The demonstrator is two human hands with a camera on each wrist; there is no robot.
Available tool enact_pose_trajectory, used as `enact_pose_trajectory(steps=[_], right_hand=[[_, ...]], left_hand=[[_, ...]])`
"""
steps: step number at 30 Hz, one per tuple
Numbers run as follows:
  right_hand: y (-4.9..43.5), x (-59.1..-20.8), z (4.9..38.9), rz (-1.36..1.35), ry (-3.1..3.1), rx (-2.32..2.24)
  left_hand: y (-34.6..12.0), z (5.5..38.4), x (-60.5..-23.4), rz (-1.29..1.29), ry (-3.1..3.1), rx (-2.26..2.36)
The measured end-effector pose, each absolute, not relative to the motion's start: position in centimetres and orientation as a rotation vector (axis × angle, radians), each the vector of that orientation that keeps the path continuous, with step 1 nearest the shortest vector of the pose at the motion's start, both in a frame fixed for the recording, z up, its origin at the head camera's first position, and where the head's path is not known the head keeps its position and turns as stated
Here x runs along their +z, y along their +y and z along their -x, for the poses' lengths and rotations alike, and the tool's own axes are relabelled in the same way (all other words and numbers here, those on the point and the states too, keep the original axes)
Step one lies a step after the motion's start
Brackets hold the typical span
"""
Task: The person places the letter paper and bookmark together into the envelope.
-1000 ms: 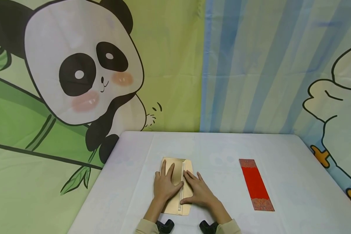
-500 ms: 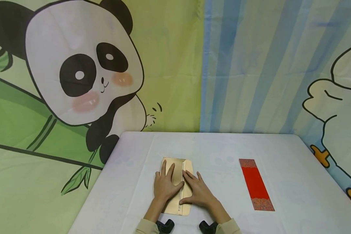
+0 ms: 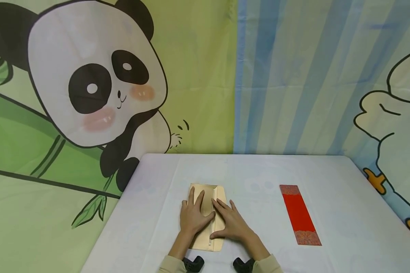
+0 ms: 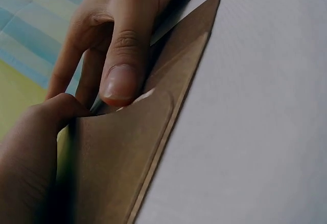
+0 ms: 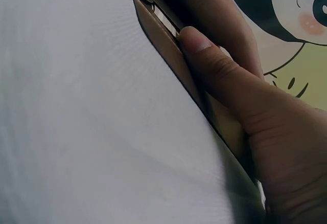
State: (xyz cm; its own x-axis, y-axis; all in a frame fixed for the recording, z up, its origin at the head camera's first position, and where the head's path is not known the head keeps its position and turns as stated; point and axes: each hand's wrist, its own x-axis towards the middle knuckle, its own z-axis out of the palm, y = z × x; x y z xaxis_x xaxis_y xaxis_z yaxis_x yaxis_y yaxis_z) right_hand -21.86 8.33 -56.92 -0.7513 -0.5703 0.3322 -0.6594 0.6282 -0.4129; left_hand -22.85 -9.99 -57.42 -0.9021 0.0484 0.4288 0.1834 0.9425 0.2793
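Observation:
A tan paper envelope [image 3: 199,242] lies lengthwise on the table, its long flap on the right, with a pale strip [image 3: 210,242] along the flap's fold. My left hand [image 3: 193,217] rests on the envelope's body with fingers spread, thumb reaching the strip. My right hand [image 3: 234,225] touches the flap side, fingertips and thumb at the strip. In the left wrist view the right thumb [image 4: 121,81] sits close to the left thumb over the envelope [image 4: 122,147]. The right wrist view has the right thumb [image 5: 196,42] at the fold of the envelope [image 5: 168,50].
A long red paper piece [image 3: 298,212] with patterned ends lies to the right on the white table [image 3: 253,170]. Printed curtains [image 3: 198,76] hang behind the table. Black wrist devices [image 3: 194,264] sit beside both cuffs.
The fingertips of the right hand have shifted slightly left along the strip. The left hand and the envelope hold nearly the same place.

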Motion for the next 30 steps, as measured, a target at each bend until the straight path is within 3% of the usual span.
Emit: enact_pose_trajectory(steps=[30], right_hand=[[8.33,-57.16,21.87,-1.004,-2.709,0.792]], left_hand=[[-10.03,22.89,-57.69,0.166,-2.658,-0.415]])
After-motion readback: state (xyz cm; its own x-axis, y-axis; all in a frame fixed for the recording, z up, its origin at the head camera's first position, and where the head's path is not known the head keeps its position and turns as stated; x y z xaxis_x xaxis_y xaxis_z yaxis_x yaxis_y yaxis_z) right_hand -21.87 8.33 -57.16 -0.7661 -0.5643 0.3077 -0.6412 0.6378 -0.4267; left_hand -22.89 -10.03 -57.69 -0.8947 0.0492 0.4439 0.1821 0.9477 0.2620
